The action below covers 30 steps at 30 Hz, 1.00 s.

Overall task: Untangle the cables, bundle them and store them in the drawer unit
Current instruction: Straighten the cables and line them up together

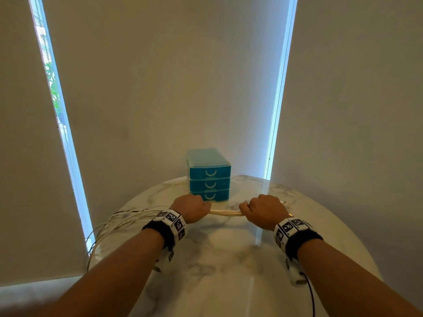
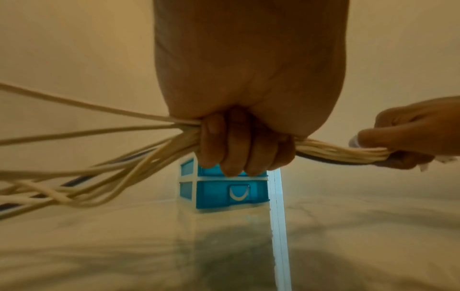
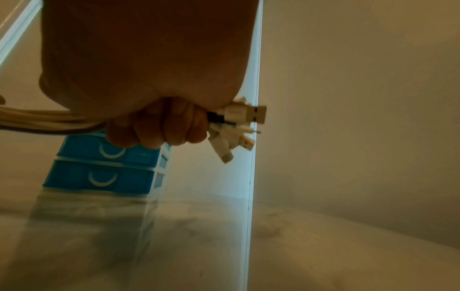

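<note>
Several white cables [image 1: 225,212] run taut as one bunch between my two fists, just above the marble table [image 1: 224,259]. My left hand [image 1: 191,208] grips the bunch [image 2: 331,152], fingers [image 2: 239,145] curled round it. Left of that fist the cables [image 2: 99,167] fan out in loose loops [image 1: 107,227] over the table's left edge. My right hand [image 1: 263,210] grips the cable ends, and the white USB plugs [image 3: 239,122] stick out past its fingers [image 3: 159,130]. The blue three-drawer unit [image 1: 209,181] stands right behind the hands, all drawers closed.
The round table [image 3: 323,246] stands against pale roller blinds [image 1: 160,88], with bright window gaps at the left [image 1: 57,106] and right [image 1: 278,106]. Both wrists carry black bands with coded markers [image 1: 174,221], and a thin black wire [image 1: 311,296] hangs from the right one.
</note>
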Available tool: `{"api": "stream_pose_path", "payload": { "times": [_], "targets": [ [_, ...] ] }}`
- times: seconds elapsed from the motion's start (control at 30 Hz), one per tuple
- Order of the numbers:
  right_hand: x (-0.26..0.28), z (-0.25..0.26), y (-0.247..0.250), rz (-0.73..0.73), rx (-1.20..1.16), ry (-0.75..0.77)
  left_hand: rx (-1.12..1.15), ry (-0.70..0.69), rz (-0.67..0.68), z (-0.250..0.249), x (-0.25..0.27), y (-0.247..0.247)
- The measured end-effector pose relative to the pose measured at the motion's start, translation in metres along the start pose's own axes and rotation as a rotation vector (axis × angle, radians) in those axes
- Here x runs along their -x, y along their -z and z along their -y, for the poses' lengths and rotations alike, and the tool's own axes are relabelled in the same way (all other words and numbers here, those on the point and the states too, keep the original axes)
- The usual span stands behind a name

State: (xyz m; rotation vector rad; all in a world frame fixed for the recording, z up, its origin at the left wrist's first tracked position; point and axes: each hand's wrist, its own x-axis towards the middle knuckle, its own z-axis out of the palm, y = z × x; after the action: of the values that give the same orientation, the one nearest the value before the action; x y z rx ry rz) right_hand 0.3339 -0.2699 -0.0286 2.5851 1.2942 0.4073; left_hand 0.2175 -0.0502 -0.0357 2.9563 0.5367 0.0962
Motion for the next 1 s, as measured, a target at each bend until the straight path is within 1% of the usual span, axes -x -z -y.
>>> {"api": "stream_pose_path", "payload": {
  "times": [0.1, 0.17, 0.33, 0.43, 0.47, 0.5, 0.53, 0.57, 0.6, 0.67, 0.7, 0.77, 0.87, 0.93, 1.0],
  "targets": [
    [0.002, 0.001, -0.025, 0.077, 0.041, 0.062, -0.065, -0.016, 0.063, -0.005, 0.000, -0.015],
    [0.004, 0.004, -0.033, 0.103, 0.091, 0.065, -0.107, -0.032, 0.076, -0.009, 0.001, -0.024],
    [-0.001, 0.021, -0.022, 0.207, 0.147, 0.018, -0.210, -0.053, 0.117, -0.019, 0.005, -0.033],
    [-0.009, 0.030, -0.019, 0.240, 0.122, -0.031, -0.234, -0.032, 0.107, -0.022, 0.006, -0.032],
    [-0.013, 0.034, -0.018, 0.246, 0.103, -0.068, -0.241, -0.031, 0.102, -0.022, 0.007, -0.031],
    [-0.016, 0.037, -0.017, 0.225, 0.073, -0.100, -0.254, -0.039, 0.097, -0.023, 0.007, -0.032],
    [-0.020, 0.040, -0.019, 0.159, 0.008, -0.117, -0.270, -0.051, 0.090, -0.024, 0.007, -0.033],
    [-0.024, 0.043, -0.019, 0.087, -0.071, -0.101, -0.292, -0.059, 0.089, -0.024, 0.008, -0.034],
    [-0.027, 0.049, -0.018, 0.048, -0.172, -0.067, -0.309, -0.067, 0.082, -0.025, 0.009, -0.033],
    [-0.032, 0.068, -0.010, 0.012, -0.446, -0.005, -0.308, -0.074, 0.072, -0.023, 0.009, -0.034],
    [-0.035, 0.077, -0.006, 0.009, -0.582, -0.006, -0.295, -0.081, 0.065, -0.022, 0.009, -0.034],
    [-0.040, 0.092, -0.001, 0.028, -0.814, -0.076, -0.266, -0.095, 0.055, -0.021, 0.009, -0.030],
    [-0.043, 0.100, -0.005, 0.084, -1.038, -0.200, -0.115, -0.099, 0.044, -0.016, 0.006, -0.019],
    [-0.043, 0.098, -0.007, 0.146, -1.108, -0.263, -0.047, -0.096, 0.027, -0.013, 0.003, -0.009],
    [-0.045, 0.098, -0.008, 0.183, -1.057, -0.253, 0.012, -0.081, 0.003, -0.007, 0.001, -0.004]
  ]
}}
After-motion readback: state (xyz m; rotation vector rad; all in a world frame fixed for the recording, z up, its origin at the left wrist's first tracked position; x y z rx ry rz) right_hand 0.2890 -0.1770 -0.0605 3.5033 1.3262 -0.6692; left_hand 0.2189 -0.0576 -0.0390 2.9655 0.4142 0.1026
